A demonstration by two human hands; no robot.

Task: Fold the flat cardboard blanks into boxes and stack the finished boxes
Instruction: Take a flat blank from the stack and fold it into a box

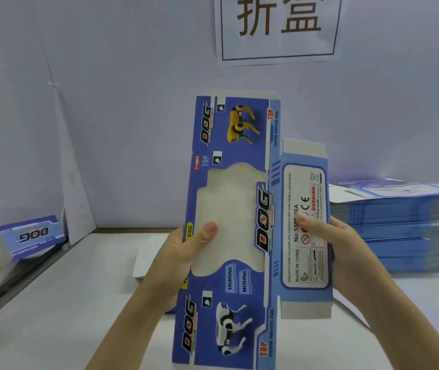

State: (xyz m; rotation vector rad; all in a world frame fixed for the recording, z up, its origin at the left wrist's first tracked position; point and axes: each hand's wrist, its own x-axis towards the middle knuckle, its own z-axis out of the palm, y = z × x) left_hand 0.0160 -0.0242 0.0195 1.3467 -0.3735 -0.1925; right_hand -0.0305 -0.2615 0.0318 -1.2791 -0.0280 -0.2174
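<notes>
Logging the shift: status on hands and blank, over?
Left hand, right hand grip blank. Blank flat, upright. Stack of blanks right, box far left; nothing blocking.

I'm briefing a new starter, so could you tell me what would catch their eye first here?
A blue cardboard blank printed with toy dogs fills the centre, gripped at its sides by the left hand and right hand. A stack of flat blanks sits at the right, and a sign with large characters hangs on the wall above.

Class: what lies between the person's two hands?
In the head view, between the left hand and right hand stretches the blank they hold: its window cut-out, then the DOG logo.
</notes>
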